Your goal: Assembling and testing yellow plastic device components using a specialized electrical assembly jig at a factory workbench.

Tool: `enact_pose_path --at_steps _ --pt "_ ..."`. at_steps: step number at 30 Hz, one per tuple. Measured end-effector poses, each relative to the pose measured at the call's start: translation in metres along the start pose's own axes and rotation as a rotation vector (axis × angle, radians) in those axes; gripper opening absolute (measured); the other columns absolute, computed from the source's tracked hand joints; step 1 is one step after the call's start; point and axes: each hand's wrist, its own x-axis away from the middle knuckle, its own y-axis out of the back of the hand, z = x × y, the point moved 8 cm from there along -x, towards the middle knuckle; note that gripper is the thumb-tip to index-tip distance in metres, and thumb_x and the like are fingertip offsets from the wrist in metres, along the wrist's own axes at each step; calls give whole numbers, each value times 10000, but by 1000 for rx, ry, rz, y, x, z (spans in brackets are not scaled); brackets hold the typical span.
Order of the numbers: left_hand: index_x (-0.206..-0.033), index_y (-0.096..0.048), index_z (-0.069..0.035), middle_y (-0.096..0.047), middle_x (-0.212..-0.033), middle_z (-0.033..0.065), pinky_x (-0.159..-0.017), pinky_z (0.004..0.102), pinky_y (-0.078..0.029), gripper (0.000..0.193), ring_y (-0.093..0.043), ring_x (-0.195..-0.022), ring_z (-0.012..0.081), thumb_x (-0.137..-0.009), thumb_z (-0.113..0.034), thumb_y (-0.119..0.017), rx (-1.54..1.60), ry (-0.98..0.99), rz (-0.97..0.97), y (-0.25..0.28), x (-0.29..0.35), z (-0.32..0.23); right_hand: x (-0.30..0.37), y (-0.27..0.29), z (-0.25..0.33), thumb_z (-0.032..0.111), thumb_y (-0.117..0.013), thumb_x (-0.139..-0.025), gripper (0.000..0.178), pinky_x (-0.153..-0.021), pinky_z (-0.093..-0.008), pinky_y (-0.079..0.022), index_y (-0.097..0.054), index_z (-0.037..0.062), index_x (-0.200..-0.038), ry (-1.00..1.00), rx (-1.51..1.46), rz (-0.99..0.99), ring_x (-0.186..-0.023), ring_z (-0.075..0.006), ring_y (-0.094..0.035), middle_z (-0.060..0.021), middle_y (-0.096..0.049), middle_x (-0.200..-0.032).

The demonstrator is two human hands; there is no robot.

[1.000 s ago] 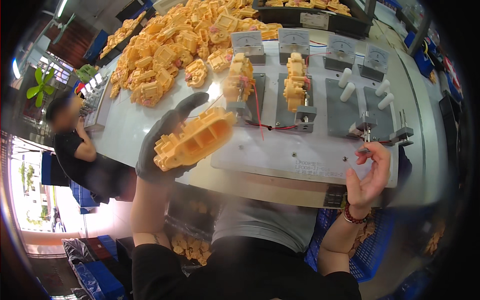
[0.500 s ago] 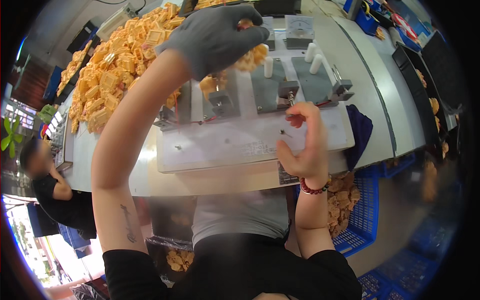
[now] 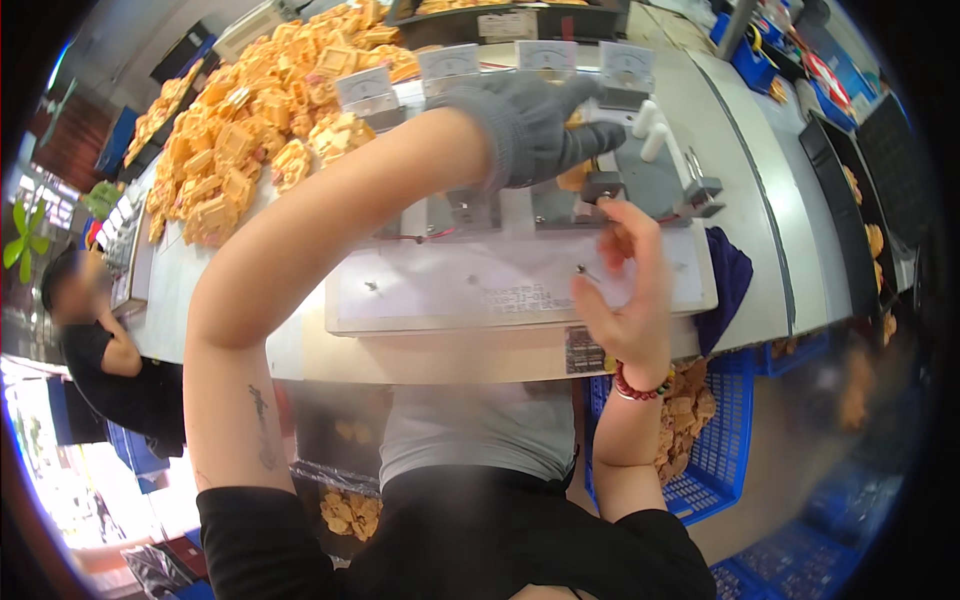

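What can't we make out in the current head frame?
All in the head view:
- Orange part: mostly hidden under the gloved left hand; grip unclear.
- Right hand: finger blur; whether it touches the dark clamp block is unclear.
- Two left grey plates: mostly covered by the left forearm.
- Meters: readings too small.
- Blue crates, lower right: contents blurred, cut off by the dark rim.

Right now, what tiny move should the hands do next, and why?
Maybe the left hand should gently settle the yellow part onto the grey plate, since that gloved hand mostly covers it there and the right hand is beside the grey block in front.
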Motion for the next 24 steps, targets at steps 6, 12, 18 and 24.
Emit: enact_pose_path --at_steps 6,12,18,24 --pt "-1083 -639 -36 -570 -726 31 -482 246 -436 273 -543 -585 76 -875 -205 -585 893 274 -443 49 100 201 44 47 -3 -47 -589 -734 675 -643 -197 -332 -363 -68 -1370 -114 -218 -373 -659 -69 -391 8 -454 -737" --pt "-1334 -483 -190 -446 -1397 175 -1058 438 -351 727 -469 -1247 354 -752 -601 -625 -130 907 -359 -88 139 345 70 68 -12 4 -547 -800 503 -621 -187 -313 -452 -72 -1288 -141 -108 -459 -665 -61 -381 -4 -458 -738" --pt "-1193 -528 -145 -538 -1217 146 -921 408 -456 521 -562 -1105 317 -739 -307 -725 62 915 -631 -98 182 334 92 84 -21 18 -542 -813 466 -659 -194 -323 -467 -68 -1266 -144 -3 -471 -699 -72 -401 -10 -472 -765" --pt "-1151 -482 -65 -562 -1057 63 -760 279 -492 508 -578 -905 150 -686 33 -661 598 398 -1000 -31 212 220 46 88 -19 17 -561 -810 592 -786 -260 -400 -367 -24 -1368 -176 99 -466 -959 -148 -495 -92 -509 -1102"
